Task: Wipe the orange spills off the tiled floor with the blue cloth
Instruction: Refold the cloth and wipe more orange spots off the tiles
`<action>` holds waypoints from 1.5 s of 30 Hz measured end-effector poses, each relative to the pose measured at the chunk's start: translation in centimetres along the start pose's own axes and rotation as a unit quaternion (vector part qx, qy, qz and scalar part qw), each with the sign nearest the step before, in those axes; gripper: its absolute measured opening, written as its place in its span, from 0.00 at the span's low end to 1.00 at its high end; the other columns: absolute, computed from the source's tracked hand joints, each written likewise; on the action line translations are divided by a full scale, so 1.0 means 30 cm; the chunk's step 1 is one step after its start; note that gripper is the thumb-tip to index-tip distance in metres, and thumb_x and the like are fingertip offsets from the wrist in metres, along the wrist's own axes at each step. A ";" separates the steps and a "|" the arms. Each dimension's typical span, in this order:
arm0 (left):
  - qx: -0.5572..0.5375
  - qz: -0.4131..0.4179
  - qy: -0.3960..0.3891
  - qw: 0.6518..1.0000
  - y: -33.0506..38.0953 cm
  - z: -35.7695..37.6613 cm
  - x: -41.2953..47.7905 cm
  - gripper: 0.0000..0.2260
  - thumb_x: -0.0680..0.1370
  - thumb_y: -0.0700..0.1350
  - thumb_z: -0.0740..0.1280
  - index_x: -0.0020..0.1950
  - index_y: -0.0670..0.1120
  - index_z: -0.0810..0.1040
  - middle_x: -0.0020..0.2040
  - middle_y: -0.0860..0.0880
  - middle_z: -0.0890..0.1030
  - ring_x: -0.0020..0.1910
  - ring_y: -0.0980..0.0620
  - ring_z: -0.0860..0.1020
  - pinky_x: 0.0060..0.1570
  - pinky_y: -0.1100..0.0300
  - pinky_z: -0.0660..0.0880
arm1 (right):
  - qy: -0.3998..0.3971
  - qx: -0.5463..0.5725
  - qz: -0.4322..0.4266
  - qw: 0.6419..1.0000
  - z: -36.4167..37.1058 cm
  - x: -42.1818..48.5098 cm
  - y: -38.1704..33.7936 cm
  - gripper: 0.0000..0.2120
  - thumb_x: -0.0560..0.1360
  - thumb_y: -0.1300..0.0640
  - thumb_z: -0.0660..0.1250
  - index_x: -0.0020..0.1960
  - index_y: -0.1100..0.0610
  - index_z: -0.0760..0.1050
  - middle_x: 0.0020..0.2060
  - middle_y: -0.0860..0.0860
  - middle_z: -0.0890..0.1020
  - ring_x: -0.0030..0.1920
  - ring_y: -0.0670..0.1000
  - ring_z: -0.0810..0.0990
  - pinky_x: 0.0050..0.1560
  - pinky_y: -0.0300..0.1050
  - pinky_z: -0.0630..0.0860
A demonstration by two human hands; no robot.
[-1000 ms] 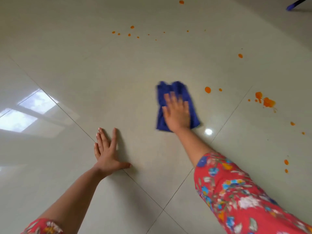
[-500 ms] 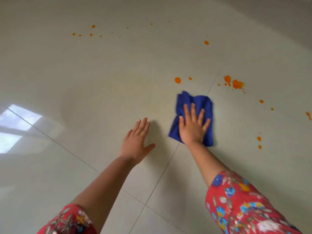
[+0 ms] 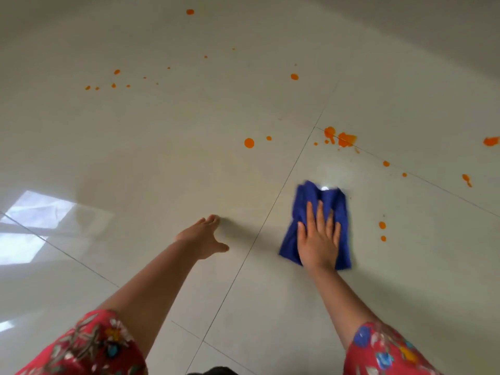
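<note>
Right hand (image 3: 319,239) has slid the blue cloth (image 3: 331,203) rightward across the diagonal grout line (image 3: 285,185). Half a second back the cloth straddled that line; now it sits wholly on the right-hand tile. Left hand (image 3: 201,236) has shifted along with it and sits just left of the line.

No orange spills (image 3: 294,76) have gone in this stretch, and every drop in the earlier views shows here too. So this pass covers bare tile, and I judge most of the wiping is still ahead. Cloth is now near the two small drops (image 3: 382,225) to its right. The round drop (image 3: 249,142) and ragged splat (image 3: 346,139) are well apart from it, farther out.

Right hand: flat, fingers straight and slightly spread, pressing down on the cloth, not gripping it. Left hand: palm down on the tiled floor (image 3: 162,163), fingers extended, thumb out, holding nothing.

- **Cloth:** soft, nappy, looks like microfibre, loosely folded, far edge rumpled, edges a bit blurred.
- **Floor:** glossy pale large tiles with thin grey joints. It mirrors a window (image 3: 35,212) and a lamp glint at the cloth's far edge.
- **Spills:** opaque, thick-looking. Some are neat round dots, some are smeared with tails, and there are fine specks (image 3: 113,85) far left.
- **Sleeves:** red floral print (image 3: 392,350).
</note>
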State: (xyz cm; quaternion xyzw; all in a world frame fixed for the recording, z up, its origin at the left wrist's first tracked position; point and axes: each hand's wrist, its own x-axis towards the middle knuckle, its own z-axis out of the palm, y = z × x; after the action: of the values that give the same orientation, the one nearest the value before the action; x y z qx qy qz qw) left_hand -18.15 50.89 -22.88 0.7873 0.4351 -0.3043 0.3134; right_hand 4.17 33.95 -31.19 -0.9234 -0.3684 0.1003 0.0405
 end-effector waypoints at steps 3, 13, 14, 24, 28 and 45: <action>-0.024 0.041 0.048 0.998 0.038 -0.029 -0.007 0.35 0.77 0.56 0.64 0.78 0.54 0.49 0.78 0.58 0.50 0.77 0.58 0.48 0.72 0.53 0.60 | -0.024 -0.006 0.041 0.999 0.000 -0.216 0.012 0.29 0.79 0.43 0.48 0.77 0.52 0.57 0.76 0.54 0.61 0.73 0.61 0.64 0.72 0.63 0.57; 0.025 0.139 0.099 0.985 0.232 0.018 0.159 0.43 0.75 0.52 0.69 0.78 0.53 0.42 0.78 0.58 0.40 0.77 0.55 0.44 0.73 0.54 0.59 | -0.099 -0.003 0.056 0.994 -0.045 0.108 0.062 0.28 0.81 0.41 0.39 0.78 0.46 0.38 0.78 0.47 0.42 0.79 0.54 0.45 0.77 0.56 0.44; 0.043 0.144 0.088 0.985 0.242 0.024 0.172 0.44 0.74 0.52 0.70 0.78 0.52 0.41 0.78 0.57 0.39 0.77 0.54 0.43 0.73 0.54 0.59 | -0.070 0.006 0.097 0.993 -0.043 0.068 0.096 0.28 0.81 0.41 0.41 0.78 0.47 0.41 0.79 0.48 0.45 0.78 0.55 0.48 0.76 0.58 0.47; 0.121 0.179 0.103 0.971 0.259 0.026 0.191 0.48 0.72 0.54 0.72 0.78 0.51 0.40 0.78 0.56 0.38 0.78 0.52 0.42 0.73 0.56 0.57 | -0.094 -0.006 -0.041 0.995 -0.056 0.059 -0.058 0.26 0.81 0.47 0.47 0.78 0.49 0.53 0.78 0.49 0.56 0.76 0.55 0.59 0.74 0.55 0.57; 0.164 0.199 0.059 0.964 0.276 -0.014 0.229 0.53 0.69 0.54 0.75 0.77 0.51 0.35 0.77 0.58 0.34 0.77 0.52 0.39 0.72 0.55 0.56 | -0.154 -0.001 0.120 0.981 -0.131 0.138 0.131 0.27 0.83 0.46 0.45 0.79 0.49 0.39 0.79 0.48 0.43 0.78 0.52 0.43 0.77 0.52 0.48; 0.200 0.177 0.034 0.963 0.331 -0.032 0.221 0.52 0.71 0.48 0.74 0.77 0.50 0.35 0.76 0.56 0.31 0.77 0.48 0.39 0.62 0.56 0.72 | -0.250 0.061 0.352 0.900 -0.210 -0.008 0.263 0.34 0.74 0.27 0.41 0.73 0.35 0.29 0.74 0.43 0.28 0.76 0.65 0.38 0.73 0.65 0.46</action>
State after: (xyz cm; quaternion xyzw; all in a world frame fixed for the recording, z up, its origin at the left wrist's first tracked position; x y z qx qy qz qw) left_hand -6.38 50.67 -24.99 0.9081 0.2295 -0.2981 0.1838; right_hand 10.67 28.06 -26.17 -0.9332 -0.0107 0.3575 -0.0343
